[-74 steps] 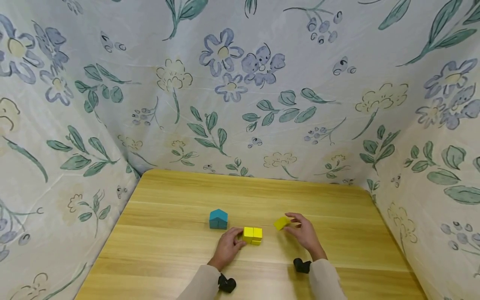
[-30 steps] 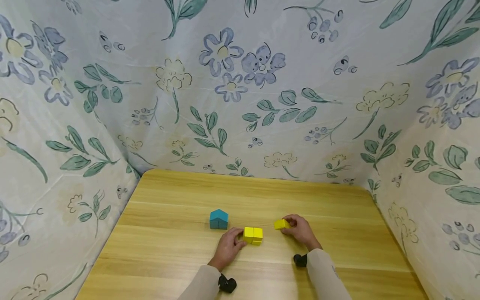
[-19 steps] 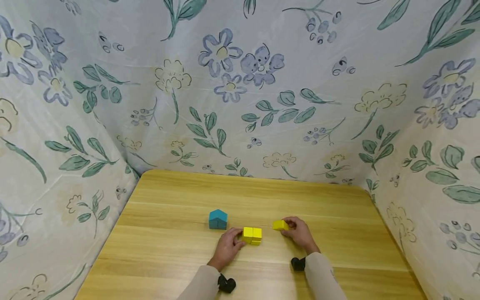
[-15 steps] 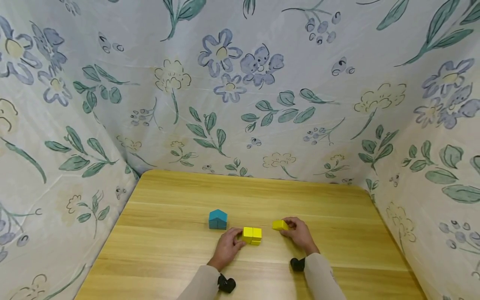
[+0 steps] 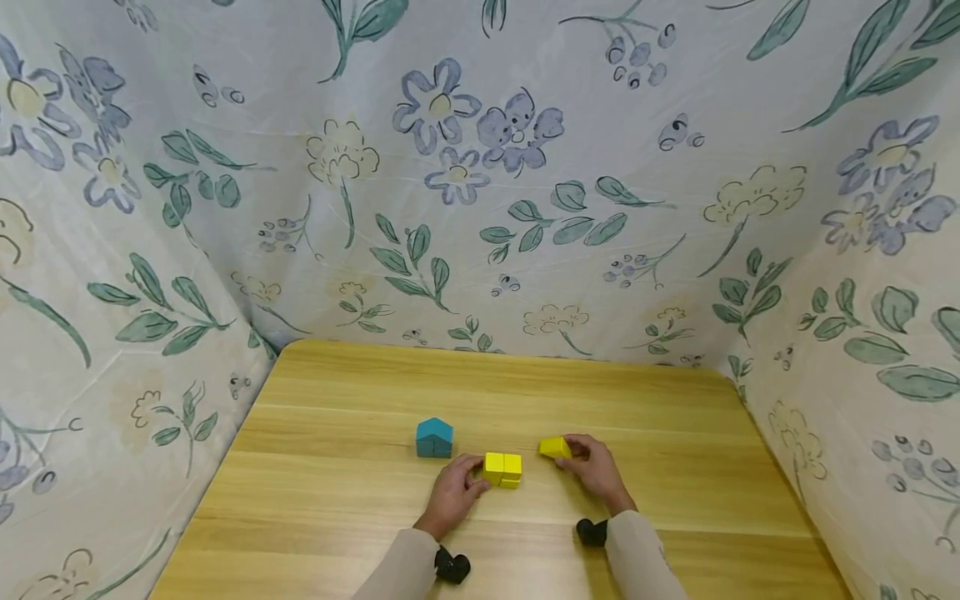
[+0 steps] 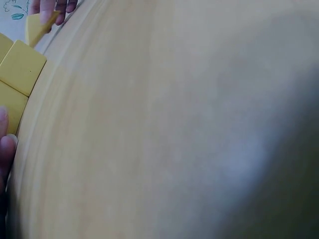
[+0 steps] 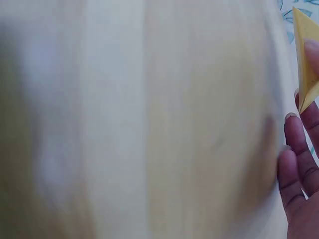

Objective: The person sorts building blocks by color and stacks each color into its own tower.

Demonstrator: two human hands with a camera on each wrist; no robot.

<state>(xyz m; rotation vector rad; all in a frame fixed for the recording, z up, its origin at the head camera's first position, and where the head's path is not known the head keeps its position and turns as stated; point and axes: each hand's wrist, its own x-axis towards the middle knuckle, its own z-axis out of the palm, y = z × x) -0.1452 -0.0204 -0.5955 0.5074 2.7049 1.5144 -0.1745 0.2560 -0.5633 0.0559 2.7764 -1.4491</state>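
In the head view, several yellow blocks (image 5: 502,468) stand together in a small stack on the table. My left hand (image 5: 452,496) grips the stack's left side between thumb and fingers. The left wrist view catches flat block faces (image 6: 22,64) side by side, with fingertips at the edge. To the right, my right hand (image 5: 596,471) pinches a yellow triangular block (image 5: 553,447) by its right end. The right wrist view shows this wedge (image 7: 308,30) between thumb and fingers, its pointed corner downward and part of it cut off by the frame.
Blue blocks (image 5: 434,438) in a house shape stand behind my left hand. Black wrist cameras (image 5: 452,567) sit at both wrists. The wooden table (image 5: 337,400) is closed in by flowered cloth (image 5: 480,275) at the back and sides.
My right hand has moved a little to the left with the triangular block and turned it in the fingers. My left hand keeps its grip on the yellow stack, which stays in place.
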